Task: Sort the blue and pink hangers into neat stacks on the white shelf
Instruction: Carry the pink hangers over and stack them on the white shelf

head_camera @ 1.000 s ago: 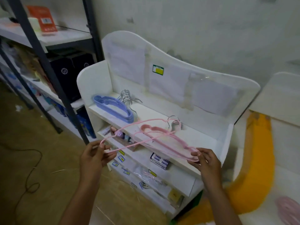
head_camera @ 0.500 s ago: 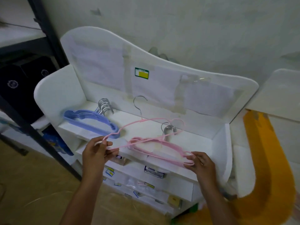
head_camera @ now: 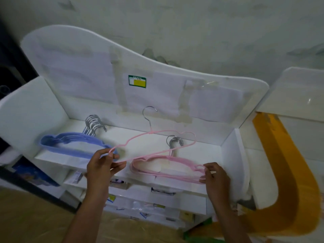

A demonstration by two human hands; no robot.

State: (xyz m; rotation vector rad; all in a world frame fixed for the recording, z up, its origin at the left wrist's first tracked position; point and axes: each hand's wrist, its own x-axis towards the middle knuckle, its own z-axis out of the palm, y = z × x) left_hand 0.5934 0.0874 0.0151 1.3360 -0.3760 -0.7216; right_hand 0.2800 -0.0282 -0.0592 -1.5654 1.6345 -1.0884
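On the top board of the white shelf [head_camera: 122, 132] lie two piles: a stack of blue hangers [head_camera: 73, 146] at the left and a stack of pink hangers [head_camera: 166, 165] at the right, each with silver hooks toward the back. My left hand [head_camera: 103, 165] pinches the left end of a single pink hanger [head_camera: 152, 133], which is lifted above the pink stack with its hook up. My right hand [head_camera: 214, 174] pinches the right end of the pink stack at the shelf's front edge.
The shelf has a tall curved back panel with taped papers and a green-yellow label [head_camera: 137, 81]. Lower tiers [head_camera: 157, 195] hold small packaged goods. A yellow curved object [head_camera: 287, 181] lies at the right. A dark metal rack [head_camera: 15, 71] stands at the left.
The view has closed in on the shelf. The single pink hanger has tilted up and moved toward the back, over the pink stack. My right hand now pinches the stack's right end.
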